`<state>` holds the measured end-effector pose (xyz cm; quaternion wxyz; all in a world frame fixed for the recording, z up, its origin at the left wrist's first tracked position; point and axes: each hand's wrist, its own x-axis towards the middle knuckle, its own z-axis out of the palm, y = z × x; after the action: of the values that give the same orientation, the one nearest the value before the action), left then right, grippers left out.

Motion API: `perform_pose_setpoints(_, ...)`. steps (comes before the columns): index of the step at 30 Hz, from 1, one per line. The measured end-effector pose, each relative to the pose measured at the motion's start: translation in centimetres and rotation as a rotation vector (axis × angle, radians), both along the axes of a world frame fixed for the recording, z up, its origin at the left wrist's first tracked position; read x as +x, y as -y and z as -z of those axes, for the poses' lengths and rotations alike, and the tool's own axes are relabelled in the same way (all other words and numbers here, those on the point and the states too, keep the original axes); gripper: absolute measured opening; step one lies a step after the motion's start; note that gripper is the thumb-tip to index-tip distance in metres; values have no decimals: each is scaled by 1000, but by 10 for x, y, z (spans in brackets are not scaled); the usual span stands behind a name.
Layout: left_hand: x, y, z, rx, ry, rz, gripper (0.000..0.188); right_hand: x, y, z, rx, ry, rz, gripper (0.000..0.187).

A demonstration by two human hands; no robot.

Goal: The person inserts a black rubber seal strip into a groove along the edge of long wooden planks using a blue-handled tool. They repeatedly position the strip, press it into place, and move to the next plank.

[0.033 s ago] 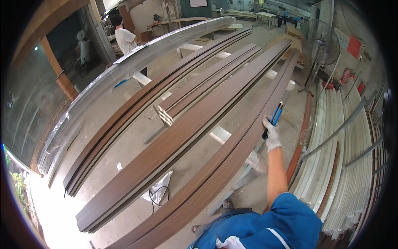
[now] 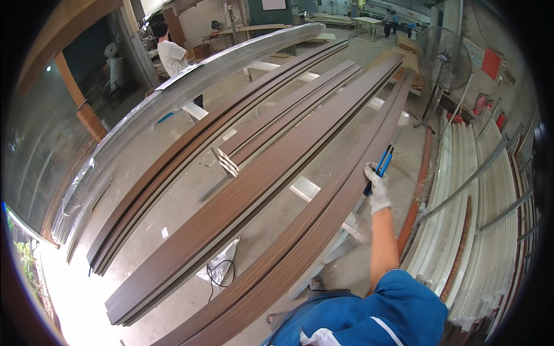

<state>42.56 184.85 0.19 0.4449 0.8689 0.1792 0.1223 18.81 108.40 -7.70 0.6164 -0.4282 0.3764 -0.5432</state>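
Note:
My right hand (image 2: pixel 377 187), in a whitish work glove, is closed around a blue-and-black hand tool with two long prongs (image 2: pixel 385 161). The prongs point up and away from me, slightly apart at their dark tips. I cannot make out its exact kind. Below and to the left of the hand runs the nearest brown wood-grain plank (image 2: pixel 314 216), one of several long profiles laid on supports. The hand is over or beside this plank's right edge; whether it touches cannot be told. My left hand is out of view.
More brown planks (image 2: pixel 242 196) lie to the left, beyond them a plastic-wrapped bundle (image 2: pixel 138 109) and a standing person (image 2: pixel 172 57). White profiles (image 2: pixel 461 230) are stacked at the right. A pedestal fan (image 2: pixel 443 57) stands at the far right. A black cable (image 2: pixel 222 277) hangs near a plastic sheet.
The view has shifted slightly. The tool's two prongs look more clearly apart at their tips, still in my right hand. The person at the left has shifted a little.

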Motion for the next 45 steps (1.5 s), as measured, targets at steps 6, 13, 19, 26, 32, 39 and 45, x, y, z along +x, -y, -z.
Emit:
perform_pose_setpoints(6, 33, 13, -3, 23, -9, 42, 63, 2, -52, -57, 40, 95, 21, 11)
perform_pose_setpoints(13, 87, -9, -1, 15, -12, 105, 64, 44, -106, -118, -14, 398, -73, 10)
perform_pose_setpoints(19, 157, -47, -2, -11, 0, 176, 64, 119, -167, -156, -138, 320, -10, 13)
perform_pose_setpoints(26, 238, -92, -10, -19, -23, 193, 65, 229, -216, -171, -154, 230, -29, 16)
perform_pose_setpoints(32, 272, -111, -12, -12, -66, 131, 65, 301, -210, -160, -113, 270, -170, 15)
perform_pose_setpoints(39, 303, -103, -26, 10, -110, 56, 66, 375, -159, -150, -77, 171, -335, 13)
perform_pose_setpoints(45, 323, -105, -34, 31, -120, 28, 66, 420, -121, -132, -8, -9, -414, 13)
